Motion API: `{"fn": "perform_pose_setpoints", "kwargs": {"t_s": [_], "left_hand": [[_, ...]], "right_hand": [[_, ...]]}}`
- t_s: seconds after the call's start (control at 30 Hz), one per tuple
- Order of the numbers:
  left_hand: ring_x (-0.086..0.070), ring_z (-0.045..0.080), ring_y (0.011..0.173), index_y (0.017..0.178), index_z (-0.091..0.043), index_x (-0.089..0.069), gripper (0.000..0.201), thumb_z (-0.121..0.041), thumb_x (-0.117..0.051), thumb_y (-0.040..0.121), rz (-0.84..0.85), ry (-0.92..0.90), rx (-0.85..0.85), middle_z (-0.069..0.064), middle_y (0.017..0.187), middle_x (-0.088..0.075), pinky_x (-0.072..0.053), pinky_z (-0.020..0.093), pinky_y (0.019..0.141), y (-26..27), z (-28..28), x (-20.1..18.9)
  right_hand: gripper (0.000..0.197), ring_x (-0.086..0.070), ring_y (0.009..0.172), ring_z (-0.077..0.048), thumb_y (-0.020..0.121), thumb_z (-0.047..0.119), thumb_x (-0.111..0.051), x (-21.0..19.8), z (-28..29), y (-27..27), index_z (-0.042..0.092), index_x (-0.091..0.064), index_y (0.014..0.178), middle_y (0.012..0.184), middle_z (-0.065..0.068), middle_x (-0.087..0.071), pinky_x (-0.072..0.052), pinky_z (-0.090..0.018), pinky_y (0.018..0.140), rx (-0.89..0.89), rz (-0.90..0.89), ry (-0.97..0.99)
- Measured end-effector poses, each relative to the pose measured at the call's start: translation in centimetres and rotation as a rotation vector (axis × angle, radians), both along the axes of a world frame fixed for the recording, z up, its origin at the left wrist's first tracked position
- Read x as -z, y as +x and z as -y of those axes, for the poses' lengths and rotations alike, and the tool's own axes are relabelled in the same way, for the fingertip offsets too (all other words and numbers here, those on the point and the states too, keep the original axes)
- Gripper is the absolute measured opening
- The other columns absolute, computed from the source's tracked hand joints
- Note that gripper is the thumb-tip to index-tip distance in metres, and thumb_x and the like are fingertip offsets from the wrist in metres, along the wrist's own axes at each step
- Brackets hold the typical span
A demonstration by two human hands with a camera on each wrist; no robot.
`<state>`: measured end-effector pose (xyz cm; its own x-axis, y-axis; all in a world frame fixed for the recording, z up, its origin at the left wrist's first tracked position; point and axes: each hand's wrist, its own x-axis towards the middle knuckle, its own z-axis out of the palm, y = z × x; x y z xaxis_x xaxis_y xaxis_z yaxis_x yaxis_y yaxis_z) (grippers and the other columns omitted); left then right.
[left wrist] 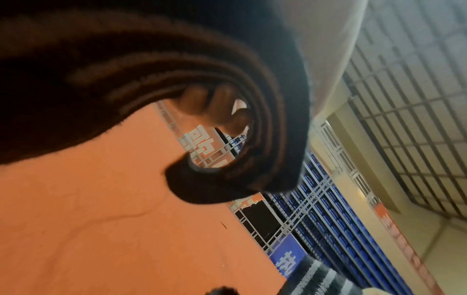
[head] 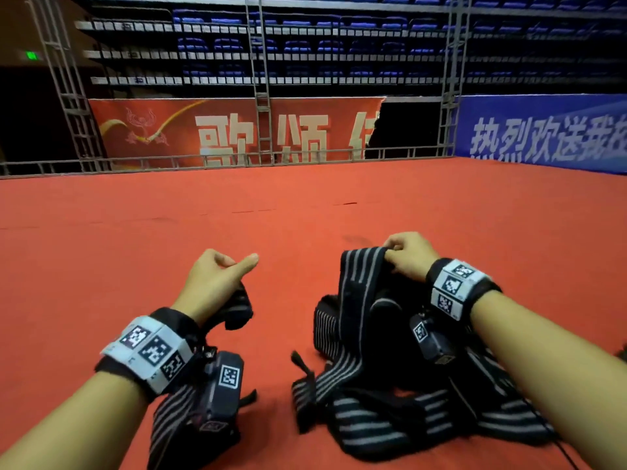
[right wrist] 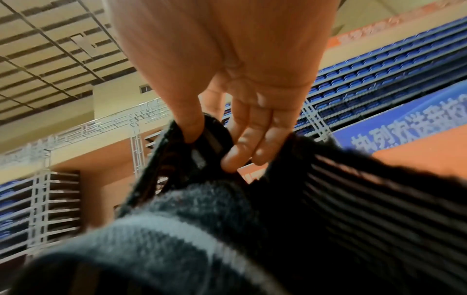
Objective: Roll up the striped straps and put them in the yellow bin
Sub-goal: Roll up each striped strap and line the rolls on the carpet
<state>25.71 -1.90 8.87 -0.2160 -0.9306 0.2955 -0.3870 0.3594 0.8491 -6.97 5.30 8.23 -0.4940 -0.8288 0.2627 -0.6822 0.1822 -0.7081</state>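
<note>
Black straps with grey stripes lie in a tangled pile (head: pixel 373 418) on the red carpet in front of me. My right hand (head: pixel 405 252) pinches the top edge of one strap (head: pixel 356 273) and lifts it above the pile; thumb and fingers (right wrist: pixel 235 157) clamp the fabric (right wrist: pixel 341 199). My left hand (head: pixel 217 276) has its fingers curled round another strap (head: pixel 237 312), thumb sticking out. That strap trails back under the wrist to the floor (head: pixel 169 418). In the left wrist view it loops (left wrist: pixel 265 129) around the curled fingers (left wrist: pixel 199 103). No yellow bin is in view.
The red carpet (head: pixel 305 212) stretches ahead to a low metal truss rail (head: pixel 237 161). Behind the rail hang a red banner (head: pixel 237 130) and a blue banner (head: pixel 543 134), with rows of blue seats above.
</note>
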Motion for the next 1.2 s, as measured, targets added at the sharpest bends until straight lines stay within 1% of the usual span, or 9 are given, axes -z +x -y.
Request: {"fn": "perform_pose_setpoints", "kwargs": {"t_s": [0.13, 0.23, 0.3, 0.37, 0.53, 0.8, 0.97, 1.13, 1.2], "left_hand": [[-0.057, 0.013, 0.064, 0.11, -0.027, -0.061, 0.047, -0.06, -0.071, 0.078, 0.281, -0.095, 0.239, 0.0, 0.073, -0.063, -0.04, 0.029, 0.059, -3.1, -2.5, -0.4], [-0.061, 0.022, 0.097, 0.139, -0.04, -0.047, 0.074, -0.066, -0.07, 0.074, 0.623, -0.26, 0.338, 0.002, 0.102, -0.067, -0.047, 0.034, 0.076, -7.1, -3.6, 0.4], [-0.058, 0.024, 0.115, 0.138, -0.043, -0.048, 0.067, -0.063, -0.068, 0.077, 0.832, -0.361, 0.332, 0.001, 0.121, -0.066, -0.047, 0.035, 0.086, -9.7, -3.9, 1.3], [-0.061, 0.026, 0.111, 0.122, -0.038, -0.062, 0.043, -0.054, -0.066, 0.081, 0.899, -0.412, 0.342, 0.001, 0.117, -0.068, -0.044, 0.031, 0.077, -11.7, -4.2, 2.0], [-0.06, 0.028, 0.102, 0.103, -0.032, -0.069, 0.018, -0.04, -0.061, 0.089, 0.786, -0.44, 0.385, 0.001, 0.102, -0.063, -0.047, 0.036, 0.076, -13.0, -3.9, 3.2], [-0.05, 0.024, 0.083, 0.088, -0.02, -0.066, 0.024, -0.042, -0.058, 0.084, 0.516, -0.488, 0.338, 0.0, 0.086, -0.041, -0.043, 0.04, 0.075, -9.9, -2.5, 1.0], [-0.051, 0.023, 0.081, 0.081, -0.019, -0.065, 0.008, -0.024, -0.066, 0.087, 0.193, -0.465, 0.208, 0.011, 0.085, -0.052, -0.028, 0.026, 0.07, -5.2, -1.5, -1.6], [-0.052, 0.021, 0.087, 0.09, -0.02, -0.07, 0.002, -0.019, -0.067, 0.089, 0.222, -0.436, 0.215, 0.01, 0.09, -0.053, -0.03, 0.025, 0.073, -3.6, -2.0, -1.6], [-0.051, 0.02, 0.087, 0.09, -0.017, -0.071, 0.004, -0.019, -0.067, 0.089, 0.201, -0.445, 0.232, 0.009, 0.088, -0.052, -0.031, 0.026, 0.073, -3.7, -2.5, -1.3]], "right_hand": [[0.015, -0.058, 0.062, -0.014, 0.078, 0.015, -0.069, 3.1, -1.8, 3.2, 0.023, -0.063, 0.066, 0.067, -0.001, -0.065, -0.047, -0.028, 0.064, -0.113, 0.052, -0.138], [0.01, -0.058, 0.063, -0.014, 0.076, 0.018, -0.068, 4.3, -3.8, 5.5, 0.025, -0.064, 0.07, 0.069, 0.0, -0.067, -0.046, -0.027, 0.062, -0.245, -0.073, -0.159], [0.009, -0.059, 0.067, -0.014, 0.076, 0.016, -0.069, 4.9, -4.8, 5.8, 0.025, -0.066, 0.077, 0.073, 0.001, -0.068, -0.046, -0.026, 0.065, -0.308, -0.121, -0.163], [0.014, -0.059, 0.076, -0.014, 0.078, 0.013, -0.068, 5.4, -5.5, 5.0, 0.023, -0.065, 0.086, 0.083, 0.002, -0.067, -0.046, -0.026, 0.073, -0.332, -0.171, -0.19], [0.053, -0.036, 0.122, -0.021, 0.084, 0.033, -0.061, 5.7, -5.5, 1.9, 0.028, -0.045, 0.134, 0.129, 0.006, -0.046, -0.027, -0.039, 0.101, -0.123, -0.753, 0.105], [0.032, -0.053, 0.109, -0.025, 0.085, 0.017, -0.049, 6.2, -3.2, 0.8, 0.026, -0.057, 0.114, 0.111, 0.004, -0.063, -0.031, -0.039, 0.089, -0.069, -0.898, 0.332], [0.042, -0.045, 0.122, -0.027, 0.08, 0.034, -0.056, 7.9, -5.4, -2.9, 0.029, -0.054, 0.122, 0.128, -0.002, -0.056, -0.032, -0.043, 0.101, 0.168, -0.734, 0.649], [0.066, -0.046, 0.1, -0.01, 0.066, 0.075, -0.036, 4.1, -6.5, 4.8, 0.032, -0.061, 0.108, 0.102, 0.014, -0.058, -0.028, -0.036, 0.095, -0.098, -0.364, -0.087], [0.066, -0.052, 0.085, -0.004, 0.064, 0.081, -0.035, 2.5, -6.0, 9.2, 0.031, -0.063, 0.097, 0.086, 0.018, -0.061, -0.038, -0.036, 0.087, -0.3, -0.175, -0.085]]}}
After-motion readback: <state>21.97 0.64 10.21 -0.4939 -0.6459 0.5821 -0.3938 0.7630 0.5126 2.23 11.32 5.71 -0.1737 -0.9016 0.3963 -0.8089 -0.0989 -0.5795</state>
